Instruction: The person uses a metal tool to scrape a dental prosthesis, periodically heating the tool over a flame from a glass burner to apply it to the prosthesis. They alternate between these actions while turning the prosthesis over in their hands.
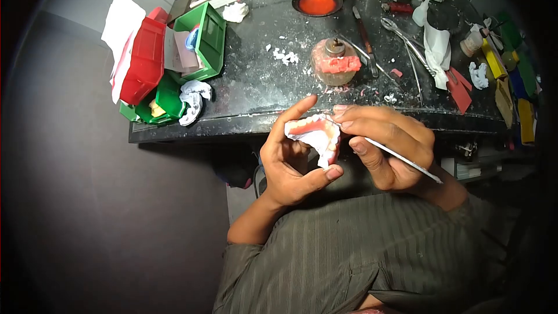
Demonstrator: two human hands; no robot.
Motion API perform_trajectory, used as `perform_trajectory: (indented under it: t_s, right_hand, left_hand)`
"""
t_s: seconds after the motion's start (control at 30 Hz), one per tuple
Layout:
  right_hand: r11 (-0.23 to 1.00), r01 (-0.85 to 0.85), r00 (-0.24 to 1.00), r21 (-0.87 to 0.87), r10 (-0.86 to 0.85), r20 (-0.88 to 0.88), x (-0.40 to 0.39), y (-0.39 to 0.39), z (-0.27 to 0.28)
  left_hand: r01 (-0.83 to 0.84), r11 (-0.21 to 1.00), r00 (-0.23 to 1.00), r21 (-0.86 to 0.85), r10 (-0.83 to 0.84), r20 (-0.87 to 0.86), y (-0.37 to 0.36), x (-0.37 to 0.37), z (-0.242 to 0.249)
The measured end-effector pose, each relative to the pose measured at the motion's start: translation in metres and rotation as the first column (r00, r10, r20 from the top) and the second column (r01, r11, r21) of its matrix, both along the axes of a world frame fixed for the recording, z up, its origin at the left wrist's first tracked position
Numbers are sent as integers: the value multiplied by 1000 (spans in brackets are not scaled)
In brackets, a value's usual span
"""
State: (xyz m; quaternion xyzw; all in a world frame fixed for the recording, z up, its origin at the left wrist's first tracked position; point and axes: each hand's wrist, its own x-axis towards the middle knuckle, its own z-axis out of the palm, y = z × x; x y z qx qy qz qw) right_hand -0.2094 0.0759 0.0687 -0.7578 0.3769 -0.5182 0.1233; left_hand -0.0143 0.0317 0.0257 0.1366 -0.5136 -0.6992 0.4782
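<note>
A dental model (317, 134) with white teeth, pink wax and a white base is held up in front of the bench's near edge. My left hand (290, 163) grips it from the left, with the thumb at its lower end and a finger raised behind it. On the right, my right hand (389, 145) is closed around a thin metal tool (407, 161). The tool's handle slants down to the right, and its tip is near the model's teeth at the upper right. Just beyond, a glass spirit burner (335, 63) stands on the bench with pink wax on it.
Green bins (210, 40) and a red bin (145, 58) stand at the bench's left. A black dish of red wax (317, 3) lies at the back. A red-handled knife (364, 34), tweezers (407, 38), tissue (437, 49) and pink wax sheets (459, 90) lie to the right.
</note>
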Motion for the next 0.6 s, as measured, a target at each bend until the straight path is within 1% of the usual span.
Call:
perform_trajectory:
  t_s: [0.03,0.1,0.27,0.33,0.53,0.6]
  right_hand:
    - [1000,-1,1000,5,1,-2,1,-2,-1]
    - [991,14,1000,-133,-16,-12,4,-7,-5]
    - [991,26,999,-131,-29,-17,6,-6,-7]
    - [990,36,999,-135,-39,-17,7,-6,-8]
    - [990,44,998,-138,-48,-33,7,-5,-8]
    - [993,53,998,-102,-56,-22,8,-4,-7]
  left_hand:
    - [-9,1000,1000,-19,9,0,0,0,-1]
    - [-3,999,1000,-32,3,-2,-1,1,-3]
    - [-11,998,1000,-65,11,3,0,0,-5]
    - [-48,998,998,-48,49,40,1,0,-6]
    - [-41,995,998,-90,46,47,0,-1,-11]
    - [-38,995,998,-96,43,49,0,-1,-11]
